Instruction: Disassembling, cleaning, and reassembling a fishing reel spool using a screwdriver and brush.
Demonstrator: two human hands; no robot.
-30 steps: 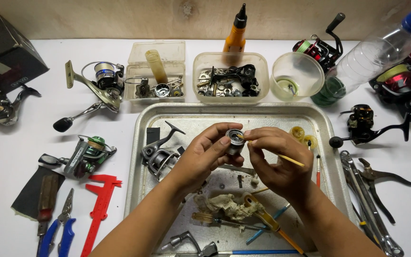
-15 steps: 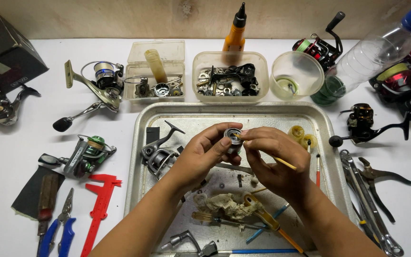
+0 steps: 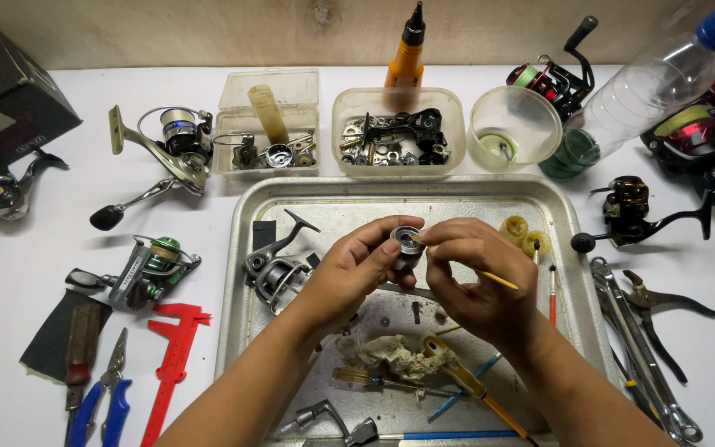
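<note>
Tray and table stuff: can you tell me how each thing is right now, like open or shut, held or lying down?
Left hand: closed around the small metal spool.
Right hand: pinching a thin yellow-handled brush, its tip at the spool.
Metal tray: flat on the table, holding parts.
Reel body: lying in the tray, untouched.
Rag: crumpled in the tray.
Left parts box: lid open.
Plastic bottle: lying down, capped.
Red caliper: lying flat.

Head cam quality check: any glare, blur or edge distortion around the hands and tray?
Head view: even, soft light with short shadows; mild sheen on the metal tray, no blown glare. Left hand, right hand and the small round part between them are sharp. Wide-angle bending shows at the edges, as on the clear bottle.
</note>
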